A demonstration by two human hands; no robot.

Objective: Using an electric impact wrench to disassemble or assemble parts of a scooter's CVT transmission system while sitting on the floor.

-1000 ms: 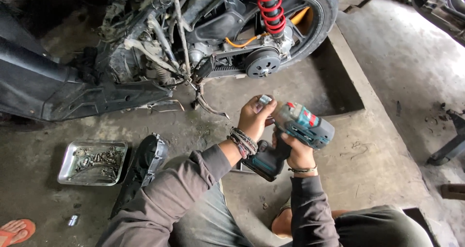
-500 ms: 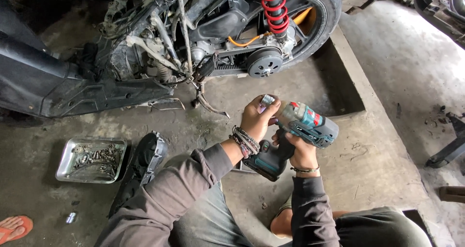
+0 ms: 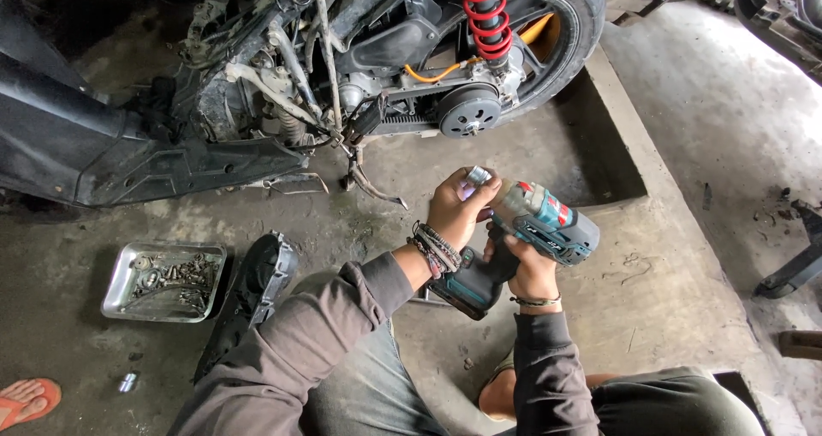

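My right hand point(image 3: 529, 265) grips the handle of a teal and grey cordless impact driver point(image 3: 548, 228), held above the concrete floor. My left hand point(image 3: 455, 207) closes around the tool's nose, fingers on a silver socket point(image 3: 476, 177) at its tip. Beaded bracelets circle my left wrist. Beyond my hands stands a stripped scooter point(image 3: 342, 77) with a red shock spring point(image 3: 483, 12), rear wheel and exposed engine.
A metal tray point(image 3: 164, 281) holding several bolts lies on the floor at the left. A black cover part point(image 3: 257, 290) sits beside it, near my left arm. A small silver piece point(image 3: 128, 382) and an orange sandal point(image 3: 27, 399) lie at the lower left. A recessed pit edge point(image 3: 629, 145) runs on the right.
My hands and the driver have stayed nearly in place; my left fingers have shifted slightly on the socket at the tool's nose.
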